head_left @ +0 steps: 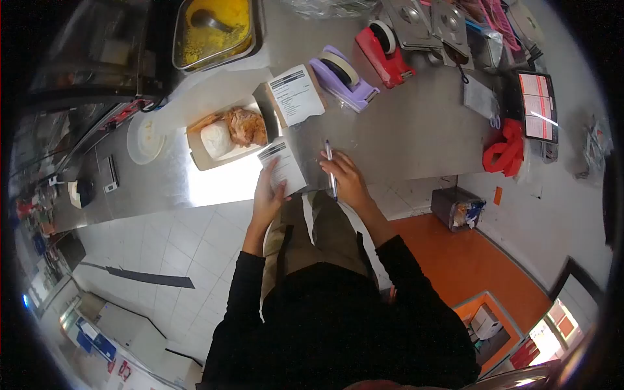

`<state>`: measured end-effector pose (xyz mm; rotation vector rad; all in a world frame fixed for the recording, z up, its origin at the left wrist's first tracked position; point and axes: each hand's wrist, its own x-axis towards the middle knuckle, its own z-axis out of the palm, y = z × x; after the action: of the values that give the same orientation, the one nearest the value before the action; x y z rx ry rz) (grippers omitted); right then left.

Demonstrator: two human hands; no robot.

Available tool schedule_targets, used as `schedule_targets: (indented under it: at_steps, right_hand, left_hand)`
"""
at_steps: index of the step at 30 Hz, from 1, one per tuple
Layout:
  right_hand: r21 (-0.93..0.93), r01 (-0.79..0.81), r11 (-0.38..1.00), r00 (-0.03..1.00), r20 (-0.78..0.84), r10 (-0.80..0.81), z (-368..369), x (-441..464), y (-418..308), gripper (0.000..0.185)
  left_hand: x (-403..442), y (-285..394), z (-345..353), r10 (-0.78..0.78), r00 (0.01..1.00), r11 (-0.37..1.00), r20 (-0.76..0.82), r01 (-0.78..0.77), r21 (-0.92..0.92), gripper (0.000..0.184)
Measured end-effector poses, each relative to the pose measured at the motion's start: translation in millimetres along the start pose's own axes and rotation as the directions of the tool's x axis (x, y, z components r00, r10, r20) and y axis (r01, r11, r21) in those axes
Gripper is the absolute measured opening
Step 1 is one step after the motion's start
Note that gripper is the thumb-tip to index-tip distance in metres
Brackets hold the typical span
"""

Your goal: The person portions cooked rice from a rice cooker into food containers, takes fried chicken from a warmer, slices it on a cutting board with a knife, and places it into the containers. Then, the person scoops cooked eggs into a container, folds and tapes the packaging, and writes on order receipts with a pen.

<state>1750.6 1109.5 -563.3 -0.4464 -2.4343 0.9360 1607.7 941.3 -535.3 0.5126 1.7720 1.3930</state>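
Observation:
My left hand point(265, 195) pinches a printed paper slip point(289, 170) at the counter's front edge. A pen point(331, 166) stands nearly upright in the fingers of my right hand point(348, 180), a little to the right of the slip. Just beyond the slip is an open cardboard food box point(195, 155), with a white mound that looks like rice point(216, 139) and a browned piece like fried chicken point(247, 127) inside. Another printed slip point(297, 96) lies against the box's raised lid.
Purple point(359, 97) and red point(388, 70) tape dispensers stand behind on the steel counter point(416, 123). A metal pan point(174, 45) of yellow food holds a ladle point(211, 21). A round plastic container point(140, 155) sits left; a screen point(538, 107) and red tape-like item point(504, 155) are right.

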Motion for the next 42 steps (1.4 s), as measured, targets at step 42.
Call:
schedule_targets:
  at_steps: [42]
  right_hand:
    - [-0.264,-0.577,0.773,0.706,-0.638,0.308,-157,-53,127,0.018]
  left_hand:
    - [55,-12,121,0.434,0.871,0.497,0.230,-0.444,0.746,0.060]
